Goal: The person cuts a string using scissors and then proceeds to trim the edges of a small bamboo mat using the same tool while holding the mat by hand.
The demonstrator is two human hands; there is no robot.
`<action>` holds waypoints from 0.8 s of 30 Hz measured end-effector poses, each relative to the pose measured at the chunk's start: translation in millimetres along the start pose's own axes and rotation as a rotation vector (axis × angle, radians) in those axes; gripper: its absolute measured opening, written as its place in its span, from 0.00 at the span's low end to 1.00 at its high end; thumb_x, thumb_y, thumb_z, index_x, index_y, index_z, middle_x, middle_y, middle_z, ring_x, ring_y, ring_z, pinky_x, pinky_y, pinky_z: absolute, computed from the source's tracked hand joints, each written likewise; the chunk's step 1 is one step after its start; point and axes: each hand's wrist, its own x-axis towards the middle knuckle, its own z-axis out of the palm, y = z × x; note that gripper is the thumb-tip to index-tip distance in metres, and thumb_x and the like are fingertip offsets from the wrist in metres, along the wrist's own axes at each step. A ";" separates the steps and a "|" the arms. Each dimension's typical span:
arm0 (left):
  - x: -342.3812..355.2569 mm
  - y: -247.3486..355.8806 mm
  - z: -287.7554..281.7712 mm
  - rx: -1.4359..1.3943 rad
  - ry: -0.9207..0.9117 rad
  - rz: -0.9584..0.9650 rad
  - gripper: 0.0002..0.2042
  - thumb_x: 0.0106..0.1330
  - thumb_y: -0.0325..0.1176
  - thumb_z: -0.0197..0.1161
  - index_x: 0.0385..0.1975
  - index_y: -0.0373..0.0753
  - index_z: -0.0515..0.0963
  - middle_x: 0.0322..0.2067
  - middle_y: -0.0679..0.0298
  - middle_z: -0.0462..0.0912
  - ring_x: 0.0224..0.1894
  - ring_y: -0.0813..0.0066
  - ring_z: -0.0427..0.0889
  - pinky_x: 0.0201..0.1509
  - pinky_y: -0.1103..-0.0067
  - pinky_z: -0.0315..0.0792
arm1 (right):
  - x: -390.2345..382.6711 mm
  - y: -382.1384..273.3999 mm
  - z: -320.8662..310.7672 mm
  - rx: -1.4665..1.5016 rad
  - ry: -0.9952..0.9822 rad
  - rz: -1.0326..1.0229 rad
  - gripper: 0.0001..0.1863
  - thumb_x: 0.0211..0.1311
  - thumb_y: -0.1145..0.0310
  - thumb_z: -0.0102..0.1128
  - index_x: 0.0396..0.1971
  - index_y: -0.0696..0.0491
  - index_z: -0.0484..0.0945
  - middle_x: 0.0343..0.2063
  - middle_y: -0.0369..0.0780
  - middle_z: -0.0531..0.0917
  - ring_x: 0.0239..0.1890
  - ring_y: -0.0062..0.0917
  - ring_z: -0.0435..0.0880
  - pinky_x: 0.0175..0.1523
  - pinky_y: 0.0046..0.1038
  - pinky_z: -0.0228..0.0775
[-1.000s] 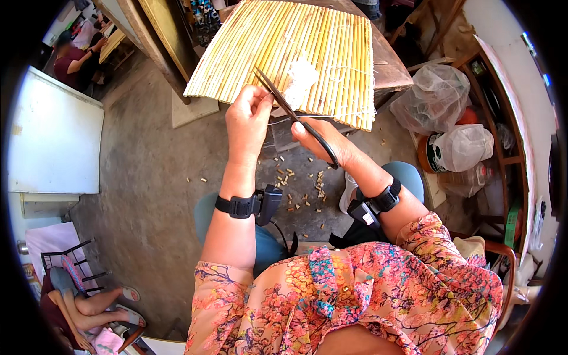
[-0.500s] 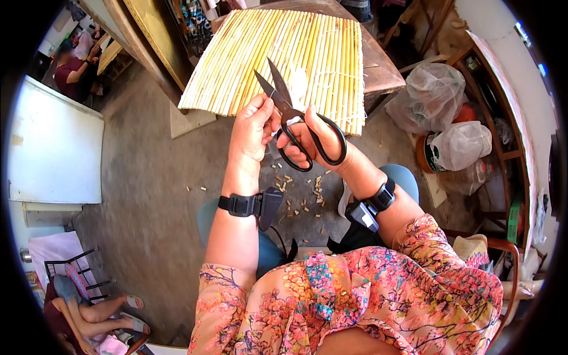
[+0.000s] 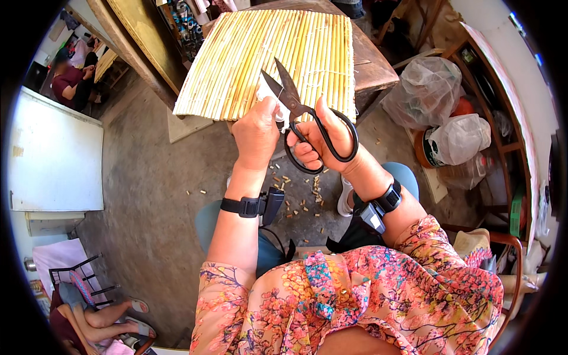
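A pair of scissors [image 3: 290, 102] with dark blades and black looped handles is in my right hand [image 3: 328, 135], thumb and fingers through the loops. Its blades stand parted, tips up and leftward. My left hand [image 3: 258, 129] is closed just left of the scissors, pinching white string [image 3: 283, 120] that hangs between the two hands. Part of the string runs up beside the blades. Beyond my hands, a mat of yellow slats [image 3: 266, 50], apparently bamboo or reed, lies on a brown wooden table [image 3: 378, 72], with loose threads on its surface.
Short cut stick pieces [image 3: 316, 188] lie scattered on the concrete floor below my hands. At right are a clear plastic bag [image 3: 427, 89] and a plastic-covered bucket [image 3: 452, 143] beside shelves. A white cabinet [image 3: 56, 157] stands left. Two other people sit at far left and lower left.
My left hand has turned its back upward and closed into a fist around the string. Both hands and the scissors have shifted slightly to the right and lower relative to the mat.
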 end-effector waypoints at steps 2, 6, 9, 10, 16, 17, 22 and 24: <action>1.2 -0.6 4.2 0.100 0.014 0.052 0.06 0.50 0.20 0.54 0.19 0.42 0.69 0.17 0.62 0.75 0.21 0.62 0.77 0.22 0.72 0.68 | -3.1 1.5 -3.3 -0.006 0.118 0.062 0.41 0.49 0.26 0.37 0.23 0.58 0.69 0.12 0.30 0.63 0.10 0.12 0.58 0.13 0.13 0.48; 2.3 -1.2 4.9 0.245 -0.010 0.074 0.06 0.50 0.24 0.54 0.18 0.43 0.68 0.15 0.63 0.74 0.19 0.64 0.76 0.20 0.72 0.67 | -12.6 0.5 0.6 -0.134 0.235 0.076 0.37 0.53 0.30 0.39 0.22 0.56 0.68 0.11 0.29 0.63 0.10 0.10 0.57 0.12 0.12 0.48; 2.7 -0.9 4.6 0.266 -0.042 0.049 0.05 0.51 0.25 0.55 0.18 0.44 0.69 0.15 0.63 0.74 0.19 0.64 0.76 0.20 0.71 0.67 | -20.8 5.0 2.6 -0.172 0.253 0.031 0.38 0.54 0.30 0.38 0.27 0.57 0.70 0.14 0.30 0.66 0.15 0.13 0.63 0.19 0.18 0.60; 2.7 -0.7 5.0 0.268 -0.058 0.042 0.04 0.51 0.26 0.55 0.18 0.44 0.70 0.15 0.63 0.75 0.19 0.63 0.76 0.20 0.71 0.67 | -23.1 6.7 -1.7 -0.180 0.251 0.030 0.37 0.55 0.31 0.38 0.27 0.57 0.71 0.15 0.30 0.66 0.15 0.14 0.63 0.21 0.18 0.61; -1.0 -7.1 5.0 0.284 -0.049 0.008 0.03 0.52 0.27 0.56 0.21 0.44 0.74 0.16 0.61 0.77 0.20 0.61 0.77 0.21 0.70 0.67 | -41.8 21.1 -2.7 -0.434 0.299 -0.036 0.38 0.58 0.32 0.33 0.33 0.58 0.71 0.18 0.29 0.67 0.19 0.13 0.63 0.26 0.17 0.62; 0.1 -4.1 4.4 0.271 -0.057 0.012 0.03 0.52 0.27 0.55 0.21 0.45 0.74 0.17 0.61 0.77 0.20 0.61 0.77 0.21 0.69 0.67 | -43.5 21.0 -2.1 -0.468 0.321 -0.057 0.36 0.58 0.34 0.35 0.33 0.57 0.71 0.18 0.28 0.66 0.19 0.12 0.63 0.26 0.17 0.63; -3.7 0.6 10.2 0.258 -0.080 0.030 0.05 0.50 0.26 0.53 0.22 0.46 0.74 0.17 0.61 0.78 0.21 0.61 0.78 0.21 0.69 0.69 | -23.9 33.8 -7.2 -0.364 0.371 -0.109 0.33 0.57 0.33 0.39 0.29 0.54 0.70 0.16 0.28 0.65 0.16 0.13 0.62 0.23 0.18 0.60; -4.3 0.6 7.6 0.305 -0.127 0.037 0.05 0.50 0.26 0.53 0.22 0.47 0.74 0.18 0.61 0.78 0.21 0.61 0.78 0.21 0.69 0.69 | -13.2 24.9 -3.8 -0.323 0.354 -0.113 0.32 0.57 0.34 0.40 0.28 0.54 0.69 0.14 0.28 0.64 0.15 0.14 0.61 0.21 0.19 0.59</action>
